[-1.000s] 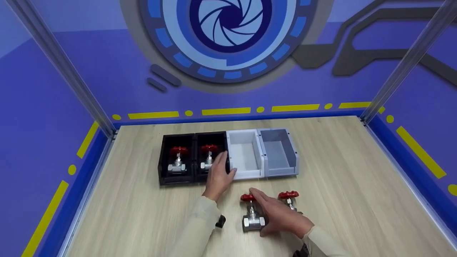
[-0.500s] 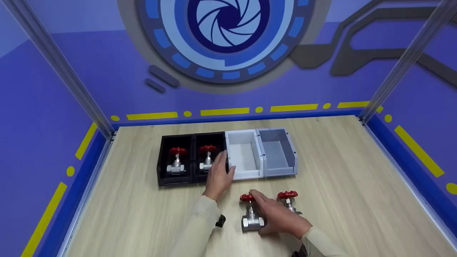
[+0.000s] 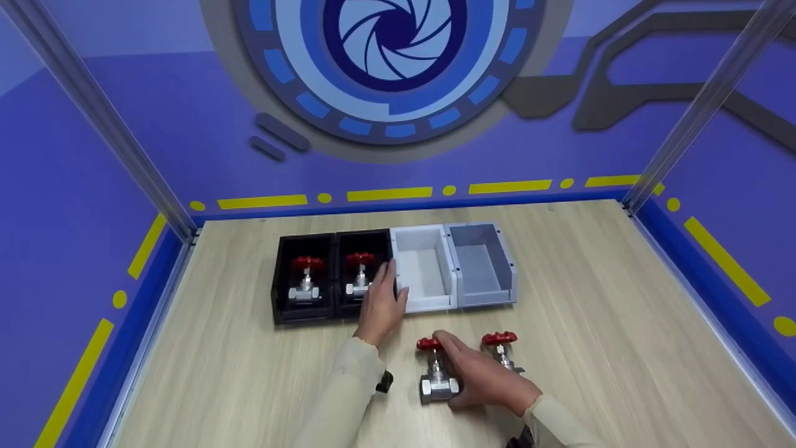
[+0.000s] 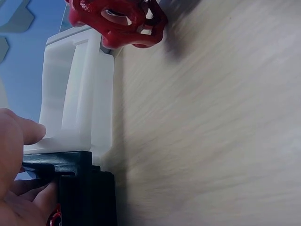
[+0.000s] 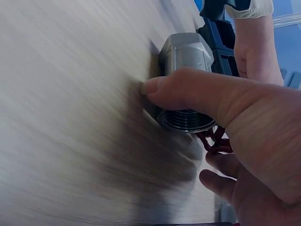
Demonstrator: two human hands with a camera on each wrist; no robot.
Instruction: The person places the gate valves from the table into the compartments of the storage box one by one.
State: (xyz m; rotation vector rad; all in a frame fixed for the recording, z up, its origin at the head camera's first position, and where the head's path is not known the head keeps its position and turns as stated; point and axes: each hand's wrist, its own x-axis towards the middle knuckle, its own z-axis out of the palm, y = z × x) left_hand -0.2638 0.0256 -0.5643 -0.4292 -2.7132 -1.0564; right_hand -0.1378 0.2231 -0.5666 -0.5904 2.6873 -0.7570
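My left hand (image 3: 380, 309) pinches the adjoining walls of the second black bin (image 4: 77, 162) and the white bin (image 4: 101, 94). Its fingers reach down on the black side, the thumb on the white side. Just in front of the bins, my right hand (image 3: 488, 376) grips a gate valve (image 3: 438, 389) with a red handwheel and steel body. Its thumb (image 5: 174, 89) lies across the threaded body in the right wrist view; the fingers are up near the handwheel. Another such valve (image 3: 500, 339) stands to the right, partly hidden behind that hand.
Each black bin holds one red-wheeled valve, the left one (image 3: 305, 292) in full view and the other (image 3: 357, 287) beside my left fingers. A grey bin (image 3: 488, 298) ends the row on the right. Printed wall panels (image 3: 398, 174) and metal posts (image 3: 690, 124) bound the wooden table (image 3: 591, 298).
The head view shifts slightly, so everything sits a little further left. Both hands keep their places on the bins and the valve.
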